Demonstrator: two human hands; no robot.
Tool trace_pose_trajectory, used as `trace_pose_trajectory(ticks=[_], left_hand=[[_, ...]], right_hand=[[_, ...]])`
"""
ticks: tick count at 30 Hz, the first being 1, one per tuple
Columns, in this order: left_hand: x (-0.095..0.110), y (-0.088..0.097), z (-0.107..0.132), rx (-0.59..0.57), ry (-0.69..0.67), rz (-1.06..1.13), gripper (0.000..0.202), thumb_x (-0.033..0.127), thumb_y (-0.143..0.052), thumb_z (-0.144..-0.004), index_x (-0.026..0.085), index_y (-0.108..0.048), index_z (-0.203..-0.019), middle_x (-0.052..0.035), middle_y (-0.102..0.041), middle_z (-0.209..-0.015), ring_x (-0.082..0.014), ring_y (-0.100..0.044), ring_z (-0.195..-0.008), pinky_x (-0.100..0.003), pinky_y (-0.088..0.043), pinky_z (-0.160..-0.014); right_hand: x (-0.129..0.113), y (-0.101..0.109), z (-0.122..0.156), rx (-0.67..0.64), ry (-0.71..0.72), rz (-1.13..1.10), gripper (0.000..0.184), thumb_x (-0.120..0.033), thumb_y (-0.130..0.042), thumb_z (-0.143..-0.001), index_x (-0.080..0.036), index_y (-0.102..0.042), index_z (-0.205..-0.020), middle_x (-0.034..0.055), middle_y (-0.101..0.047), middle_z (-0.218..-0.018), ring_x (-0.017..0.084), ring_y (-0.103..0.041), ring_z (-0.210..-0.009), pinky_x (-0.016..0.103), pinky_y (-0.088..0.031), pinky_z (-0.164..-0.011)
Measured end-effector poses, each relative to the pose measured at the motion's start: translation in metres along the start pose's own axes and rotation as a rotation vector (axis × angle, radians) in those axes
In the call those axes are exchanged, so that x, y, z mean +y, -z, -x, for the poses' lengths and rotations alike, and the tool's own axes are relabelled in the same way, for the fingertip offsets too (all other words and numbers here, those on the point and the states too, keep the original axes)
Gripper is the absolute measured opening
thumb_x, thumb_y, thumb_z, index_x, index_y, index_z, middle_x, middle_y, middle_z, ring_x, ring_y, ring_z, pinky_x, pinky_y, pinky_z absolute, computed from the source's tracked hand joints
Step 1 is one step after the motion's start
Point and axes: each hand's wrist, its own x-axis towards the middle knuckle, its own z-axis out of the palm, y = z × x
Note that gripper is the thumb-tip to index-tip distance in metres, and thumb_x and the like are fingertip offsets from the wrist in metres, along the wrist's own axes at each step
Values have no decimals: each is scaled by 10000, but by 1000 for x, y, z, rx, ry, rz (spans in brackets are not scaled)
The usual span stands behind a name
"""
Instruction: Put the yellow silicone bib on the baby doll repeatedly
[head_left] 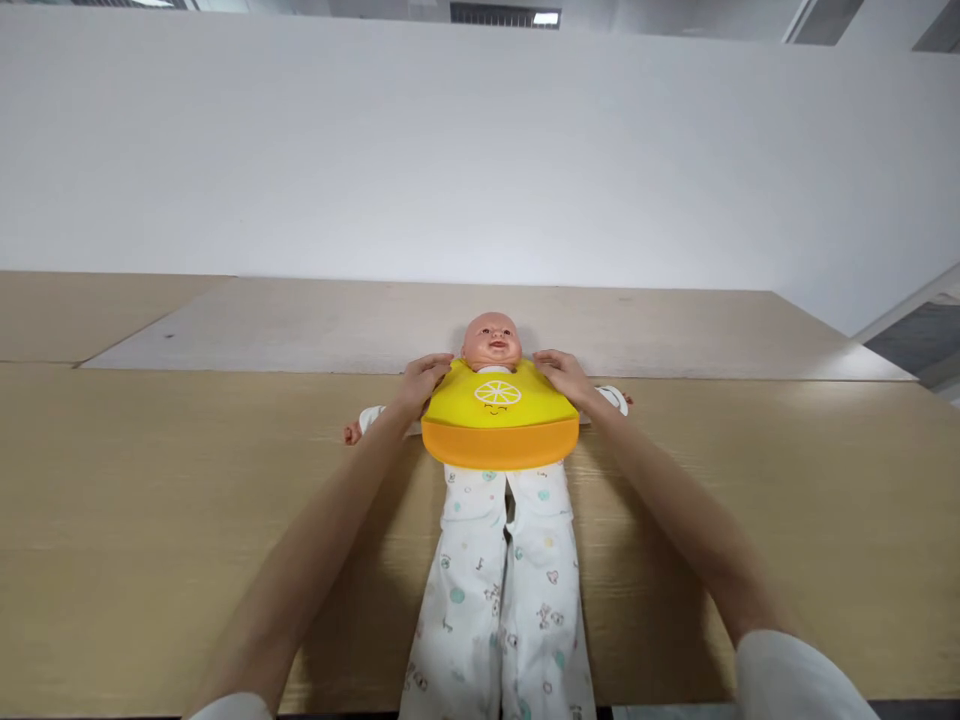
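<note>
On the tabletop point(150, 500), a baby doll point(491, 345) lay face up.
Left hand point(424, 378) and right hand point(561, 372) each had fingers grasping the yellow bib point(499, 415) at its shoulders.

Two long bare arms are seen, and each one ends in a bare hand, the left hand point(424, 378) and the right hand point(562, 374). No rings, watches or bands are worn on the hands or wrists. Short white sleeves point(799, 675) are worn, and only their edges can be seen, low down by the upper arms.
</note>
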Motion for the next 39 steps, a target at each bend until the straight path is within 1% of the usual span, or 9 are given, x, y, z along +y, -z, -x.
trace_pose_trajectory(ticks=[3, 9, 12, 15, 22, 26, 32, 36, 39], left_hand=[[4, 13, 15, -32, -95, -101, 325, 390, -726, -620, 174, -744, -861, -79, -720, -941, -207, -630, -851, -301, -491, -759], [39, 39, 65, -295, -377, -612, 324, 545, -673, -750, 253, -728, -880, -58, -662, -1092, -266, -539, -1159, -400, -372, -1067], [56, 41, 93, -525, -361, -781, 427, 602, -715, -709, 258, -684, -959, -31, -656, -1091, -264, -550, -1121, -402, -401, -1026], [61, 34, 112, -583, -381, -923, 437, 600, -717, -717, 235, -648, -948, -28, -649, -996, -243, -580, -975, -361, -451, -873], [45, 31, 112, -456, -622, -807, 303, 504, -634, -831, 204, -595, -855, -26, -629, -867, -174, -584, -799, -292, -443, -735], [31, 38, 110, -208, -682, -652, 251, 428, -555, -893, 188, -606, -836, -38, -650, -845, -165, -599, -805, -267, -429, -700], [11, 41, 106, 173, -466, -644, 411, 440, -487, -894, 187, -470, -570, 36, -362, -507, -110, -356, -497, -290, -261, -534], [-13, 36, 97, 252, -322, -484, 461, 414, -477, -857, 206, -331, -472, 27, -293, -474, -114, -296, -479, -305, -245, -522], [-29, 34, 93, 240, -212, -334, 463, 372, -405, -856, 222, -300, -430, 7, -328, -435, -130, -307, -459, -307, -273, -502]], right_hand=[[-5, 20, 39, 61, 129, 49, 341, -409, -557, -887, -147, -666, -1075, 90, -653, -1179, 190, -609, -1105, 342, -484, -1001], [-32, 38, 107, -165, 580, 330, 479, -522, -621, -868, -200, -614, -1223, 87, -605, -1285, 216, -557, -1230, 406, -428, -1091], [-31, 32, 118, -172, 663, 468, 605, -590, -682, -801, -183, -610, -1243, 110, -629, -1240, 261, -569, -1195, 466, -449, -1045], [-23, 24, 118, -97, 604, 476, 601, -651, -644, -800, -185, -652, -1179, 93, -685, -1106, 244, -632, -1047, 452, -504, -948], [-20, 26, 118, -99, 584, 475, 576, -642, -688, -765, -195, -681, -1127, 87, -685, -1126, 243, -631, -1083, 435, -497, -972], [-20, 37, 123, -25, 500, 361, 467, -578, -634, -837, -178, -689, -1070, 74, -682, -1120, 192, -634, -1058, 341, -502, -936], [-6, 56, 122, 223, 283, 292, 448, -542, -532, -871, -119, -615, -750, 24, -560, -646, 71, -448, -578, 202, -351, -563], [25, 51, 114, 349, 347, 392, 543, -541, -462, -868, -147, -332, -516, -24, -287, -480, 47, -252, -513, 223, -316, -586], [41, 44, 112, 371, 354, 423, 535, -531, -417, -866, -167, -261, -507, -18, -252, -472, 56, -238, -508, 219, -270, -538]])
